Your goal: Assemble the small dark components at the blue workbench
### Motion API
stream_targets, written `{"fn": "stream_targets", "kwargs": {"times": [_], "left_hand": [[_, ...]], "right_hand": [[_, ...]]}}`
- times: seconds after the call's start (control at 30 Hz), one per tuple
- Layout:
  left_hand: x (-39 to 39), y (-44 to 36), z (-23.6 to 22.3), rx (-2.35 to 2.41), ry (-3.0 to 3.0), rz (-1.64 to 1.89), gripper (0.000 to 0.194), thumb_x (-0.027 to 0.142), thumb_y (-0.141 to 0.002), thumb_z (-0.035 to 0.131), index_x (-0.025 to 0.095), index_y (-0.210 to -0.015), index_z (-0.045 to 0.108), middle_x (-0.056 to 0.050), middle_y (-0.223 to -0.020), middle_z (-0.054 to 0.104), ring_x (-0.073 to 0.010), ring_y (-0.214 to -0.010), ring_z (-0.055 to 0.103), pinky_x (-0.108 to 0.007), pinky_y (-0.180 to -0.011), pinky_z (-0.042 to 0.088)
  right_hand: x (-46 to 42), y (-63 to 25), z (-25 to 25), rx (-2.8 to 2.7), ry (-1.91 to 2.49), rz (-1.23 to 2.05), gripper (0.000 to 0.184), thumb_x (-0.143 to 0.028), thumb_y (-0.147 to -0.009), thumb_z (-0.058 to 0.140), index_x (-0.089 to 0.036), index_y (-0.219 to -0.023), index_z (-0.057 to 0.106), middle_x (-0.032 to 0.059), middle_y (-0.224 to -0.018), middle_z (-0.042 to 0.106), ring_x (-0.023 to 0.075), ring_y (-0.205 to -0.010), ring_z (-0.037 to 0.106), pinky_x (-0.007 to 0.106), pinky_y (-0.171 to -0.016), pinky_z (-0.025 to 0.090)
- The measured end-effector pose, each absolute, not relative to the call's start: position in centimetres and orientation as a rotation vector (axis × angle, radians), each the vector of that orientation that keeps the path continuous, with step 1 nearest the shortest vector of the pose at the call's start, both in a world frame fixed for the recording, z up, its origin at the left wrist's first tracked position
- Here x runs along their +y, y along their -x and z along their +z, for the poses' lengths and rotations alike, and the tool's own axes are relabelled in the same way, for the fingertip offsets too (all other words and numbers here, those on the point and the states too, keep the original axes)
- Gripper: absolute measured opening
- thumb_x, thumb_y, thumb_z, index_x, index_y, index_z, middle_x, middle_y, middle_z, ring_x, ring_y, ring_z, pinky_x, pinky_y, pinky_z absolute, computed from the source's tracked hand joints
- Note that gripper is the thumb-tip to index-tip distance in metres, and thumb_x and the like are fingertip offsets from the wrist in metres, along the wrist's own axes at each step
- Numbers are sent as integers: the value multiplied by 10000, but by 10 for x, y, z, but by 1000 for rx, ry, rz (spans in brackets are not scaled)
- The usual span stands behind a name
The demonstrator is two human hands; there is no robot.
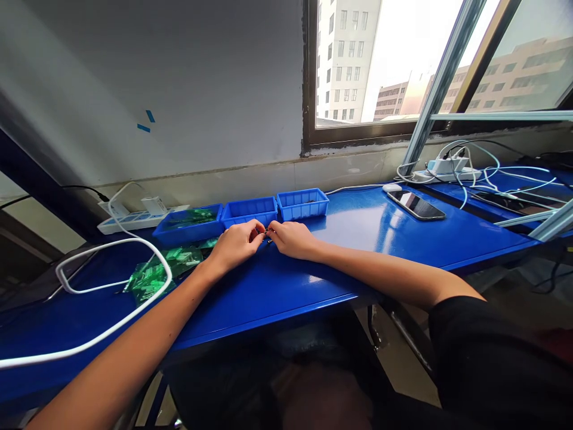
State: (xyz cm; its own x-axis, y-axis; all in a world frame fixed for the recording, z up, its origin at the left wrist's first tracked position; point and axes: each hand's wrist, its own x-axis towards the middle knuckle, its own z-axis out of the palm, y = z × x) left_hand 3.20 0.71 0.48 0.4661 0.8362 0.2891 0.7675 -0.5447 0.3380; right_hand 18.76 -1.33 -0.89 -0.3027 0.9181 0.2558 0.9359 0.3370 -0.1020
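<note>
My left hand (239,243) and my right hand (292,239) meet over the middle of the blue table. Both are closed in a pinch, fingertips nearly touching. Between them is a small dark piece (268,234), too small to name and partly covered by the fingers. Just behind my hands stand two blue bins: the middle bin (250,208) and the right bin (303,205), which has small dark items at its bottom. Left of them, another blue bin (190,226) holds green pieces. A clear bag of green parts (156,272) lies left of my left forearm.
A white cable (168,272) loops across the table's left side from a power strip (134,220). A phone (416,204) lies at the back right, beside a small white case (392,187). Farther right, a metal post (441,89) rises near tangled cables (487,167).
</note>
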Motion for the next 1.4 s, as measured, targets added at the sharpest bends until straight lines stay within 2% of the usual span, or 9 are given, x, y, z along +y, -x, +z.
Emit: {"fn": "stream_targets", "kwargs": {"times": [0.43, 0.87, 1.03, 1.2, 1.4], "left_hand": [[8, -32, 4, 1409, -2568, 617, 282, 377, -777, 424, 200, -867, 625, -25, -748, 675, -163, -616, 564, -250, -558, 355], [5, -31, 6, 1487, -2582, 595, 267, 363, -771, 415, 214, -809, 633, -15, -740, 683, -154, -594, 551, -243, -538, 329], [5, -32, 6, 1515, -2598, 594, 272, 369, -790, 414, 220, -829, 638, -16, -764, 693, -162, -614, 570, -242, -531, 323], [6, -32, 6, 1485, -2594, 608, 306, 379, -813, 397, 220, -862, 654, -27, -800, 703, -177, -668, 596, -244, -553, 343], [7, -32, 5, 1494, -2606, 608, 286, 349, -791, 419, 214, -866, 660, -26, -801, 703, -175, -663, 595, -246, -557, 350]], "right_hand": [[-14, -187, -8, -2309, 1643, -47, 325, -369, -942, 312, -199, -1103, 538, 67, -984, 685, 211, -917, 634, 252, -658, 403], [-12, -188, -11, -2297, 1592, -54, 318, -398, -932, 340, -204, -1051, 561, 53, -958, 696, 214, -898, 642, 245, -615, 369], [-11, -190, -12, -2269, 1554, -60, 292, -373, -917, 372, -209, -1079, 551, 46, -963, 697, 217, -910, 640, 252, -616, 368], [-11, -190, -11, -2270, 1578, -78, 265, -315, -913, 364, -200, -1007, 584, 43, -959, 697, 205, -892, 643, 247, -607, 361], [-11, -190, -11, -2255, 1547, -62, 289, -378, -899, 393, -203, -1006, 597, 34, -929, 705, 204, -867, 648, 249, -601, 358]]}}
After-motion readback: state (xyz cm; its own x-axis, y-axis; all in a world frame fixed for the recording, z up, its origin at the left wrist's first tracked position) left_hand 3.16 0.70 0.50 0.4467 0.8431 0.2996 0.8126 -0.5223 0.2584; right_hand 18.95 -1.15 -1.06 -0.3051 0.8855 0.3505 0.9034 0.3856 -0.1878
